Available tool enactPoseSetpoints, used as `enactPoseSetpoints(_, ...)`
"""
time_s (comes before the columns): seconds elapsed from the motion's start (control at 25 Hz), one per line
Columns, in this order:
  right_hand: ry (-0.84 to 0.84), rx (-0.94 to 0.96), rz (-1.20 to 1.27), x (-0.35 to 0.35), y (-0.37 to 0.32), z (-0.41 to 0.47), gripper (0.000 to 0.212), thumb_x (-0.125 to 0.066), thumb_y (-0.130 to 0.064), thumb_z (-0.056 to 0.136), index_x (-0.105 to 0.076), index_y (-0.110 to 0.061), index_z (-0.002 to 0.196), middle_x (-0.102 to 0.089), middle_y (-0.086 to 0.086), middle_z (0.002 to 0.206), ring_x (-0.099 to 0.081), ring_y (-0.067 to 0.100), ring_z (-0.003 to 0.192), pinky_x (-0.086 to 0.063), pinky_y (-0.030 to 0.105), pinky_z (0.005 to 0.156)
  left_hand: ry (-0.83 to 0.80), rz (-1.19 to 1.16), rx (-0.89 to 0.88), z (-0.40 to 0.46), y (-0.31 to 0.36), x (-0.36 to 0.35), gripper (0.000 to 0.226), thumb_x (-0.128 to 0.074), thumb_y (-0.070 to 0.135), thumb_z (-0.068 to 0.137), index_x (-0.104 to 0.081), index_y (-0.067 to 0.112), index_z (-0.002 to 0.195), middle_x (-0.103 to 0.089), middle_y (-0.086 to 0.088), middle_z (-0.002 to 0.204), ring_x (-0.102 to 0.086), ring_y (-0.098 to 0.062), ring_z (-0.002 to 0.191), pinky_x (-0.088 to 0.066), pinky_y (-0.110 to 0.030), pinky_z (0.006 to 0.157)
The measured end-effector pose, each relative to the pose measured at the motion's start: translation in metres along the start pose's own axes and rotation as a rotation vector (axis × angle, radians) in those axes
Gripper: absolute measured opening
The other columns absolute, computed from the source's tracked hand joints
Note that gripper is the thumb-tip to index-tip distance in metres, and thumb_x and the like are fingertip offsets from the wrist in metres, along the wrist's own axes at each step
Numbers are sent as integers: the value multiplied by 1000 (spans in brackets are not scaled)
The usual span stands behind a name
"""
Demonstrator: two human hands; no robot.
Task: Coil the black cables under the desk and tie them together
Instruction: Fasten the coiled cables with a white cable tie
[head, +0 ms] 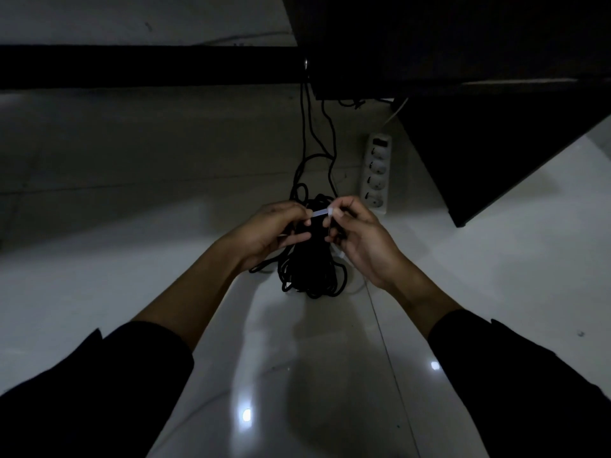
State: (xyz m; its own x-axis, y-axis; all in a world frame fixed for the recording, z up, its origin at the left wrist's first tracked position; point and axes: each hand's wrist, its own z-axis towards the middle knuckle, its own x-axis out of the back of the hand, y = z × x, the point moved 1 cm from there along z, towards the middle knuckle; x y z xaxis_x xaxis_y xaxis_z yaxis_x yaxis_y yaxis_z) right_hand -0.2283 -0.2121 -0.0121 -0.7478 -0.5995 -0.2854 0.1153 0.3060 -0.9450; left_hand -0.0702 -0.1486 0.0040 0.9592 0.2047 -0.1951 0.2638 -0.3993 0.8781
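Sleeves, dark and pushed back, frame the lower corners of the head view; both forearms converge over the glossy floor tiles (297, 375). Left hand (274, 231) is curled, its thumb and forefinger pinching one end of a pale cable tie (319, 213); right hand (358, 241) is likewise curled, pinching the opposite end. Tie spans the small gap between the two hands, its long axis running left to right, directly above the coiled black cables (310, 272). Coil rests on the floor just below and between the hands, elongated near to far (thus crosswise to the tie). Neither hand is clearly nearer; the tie must pass around the bundle beneath it, and whether it already loops under is hidden. Beyond, loose cable runs (302, 133) rise toward the dark desk (463, 44); a white power strip (377, 170) lies just right of them.
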Motion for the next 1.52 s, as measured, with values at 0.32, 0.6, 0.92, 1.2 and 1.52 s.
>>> enactPoseSetpoints(0.32, -16, -3, -50, 1, 0, 0, 16, -45, -6, 98, -57, -15, 92, -57, 3, 83, -51, 10, 73, -44, 25, 72, -24, -12, 17, -2, 3, -2, 17, -50, 9, 95, -59, 9, 81, -55, 0, 81, -56, -4, 73, -55, -19, 86)
enactPoseSetpoints(0.6, -19, -6, -98, 1, 1, 0, 13, -50, -6, 96, -57, -16, 98, -63, 1, 86, -56, 10, 77, -47, 28, 77, -54, -33, 47, -2, 4, 0, 15, -48, 8, 96, -62, 5, 97, -60, -9, 106, -57, -16, 102, -55, -18, 84)
enactPoseSetpoints(0.92, -43, 107, -324, -2, 0, -4, 7, -56, -8, 95, -56, -12, 101, -61, 1, 98, -59, 9, 87, -51, 25, 77, -64, 19, 29, -3, 3, 2, 21, -42, -1, 97, -59, 6, 87, -61, -6, 103, -60, -13, 103, -54, -19, 86)
enactPoseSetpoints(1.2, -9, 151, -396, 0, 4, -4, 3, -60, -15, 94, -60, -16, 97, -63, 1, 97, -60, 15, 89, -51, 33, 79, -11, 47, 43, -1, 8, -5, 20, -44, -6, 95, -59, 4, 85, -62, -10, 104, -62, -13, 97, -56, -18, 78)
enactPoseSetpoints(1.52, 70, 76, -391, -5, -6, -1, 5, -58, -13, 94, -59, -12, 89, -63, 9, 91, -62, 19, 81, -52, 40, 83, -12, 147, -125, -4, 0, 0, 18, -54, 1, 92, -58, 15, 104, -56, -7, 104, -60, -14, 96, -54, -23, 85)
